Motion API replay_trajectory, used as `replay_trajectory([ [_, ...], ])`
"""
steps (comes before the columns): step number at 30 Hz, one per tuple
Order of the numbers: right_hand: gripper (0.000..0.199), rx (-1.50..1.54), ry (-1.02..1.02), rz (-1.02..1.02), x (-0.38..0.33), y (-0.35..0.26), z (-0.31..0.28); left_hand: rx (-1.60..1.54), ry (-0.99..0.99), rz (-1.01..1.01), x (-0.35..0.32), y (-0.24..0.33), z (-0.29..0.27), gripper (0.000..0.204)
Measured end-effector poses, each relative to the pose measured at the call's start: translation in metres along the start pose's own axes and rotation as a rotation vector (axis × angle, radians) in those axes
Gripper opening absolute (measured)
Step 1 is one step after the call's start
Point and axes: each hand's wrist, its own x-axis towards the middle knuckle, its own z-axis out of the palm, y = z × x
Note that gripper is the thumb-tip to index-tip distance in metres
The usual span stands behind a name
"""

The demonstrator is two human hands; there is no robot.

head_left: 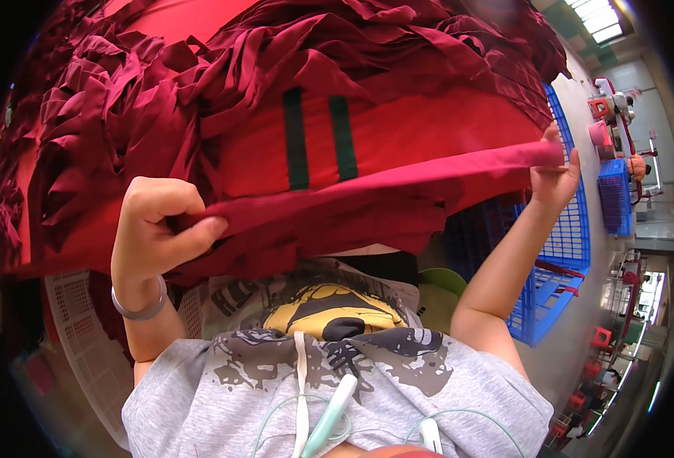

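Note:
A long, narrow strip of dark red fabric (398,177) is stretched between my two hands, over the near edge of the table. My left hand (161,225) has its fingers curled and its thumb pressed on the strip's left end. At the right end my right hand (557,174) pinches the strip, its thumb pointing up. Beneath the strip more dark red fabric (367,221) hangs toward my lap. A large heap of crumpled dark red fabric pieces (291,53) covers much of the table behind.
The table has a bright red cover (249,130) with two dark green stripes (295,145). Blue plastic baskets (539,305) stand on the floor at right, and a white perforated basket (96,343) at lower left. Farther right are red stools (600,338) and workstations.

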Motion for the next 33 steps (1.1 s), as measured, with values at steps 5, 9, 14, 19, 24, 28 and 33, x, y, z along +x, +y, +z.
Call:
replay_trajectory([
  [5,0.027,-0.363,0.599,-0.252,0.002,-0.113,-0.114,0.249,0.101,-0.098,0.005,-0.004,0.013,0.019],
  [9,0.012,-0.610,0.903,-0.253,0.019,-0.156,-0.145,0.598,0.176,0.034,0.014,0.002,0.026,0.022],
  [14,0.012,-1.261,1.270,-0.328,0.050,-0.178,-0.164,0.659,0.075,-0.094,0.022,0.009,0.028,0.021],
  [19,0.017,-0.799,1.210,-0.051,0.062,-0.279,-0.194,0.803,0.122,-0.163,0.029,-0.025,0.055,0.019],
  [24,0.047,-0.531,1.085,-0.225,0.105,-0.201,-0.215,0.914,0.078,-0.323,0.036,-0.001,0.065,0.019],
  [28,0.046,-0.841,1.086,-0.386,0.102,-0.151,-0.168,1.034,0.167,-0.163,0.027,-0.005,0.074,0.013],
  [33,0.047,-1.689,0.796,-0.215,0.034,-0.079,-0.058,0.998,0.211,0.026,0.017,-0.003,0.092,0.026],
])
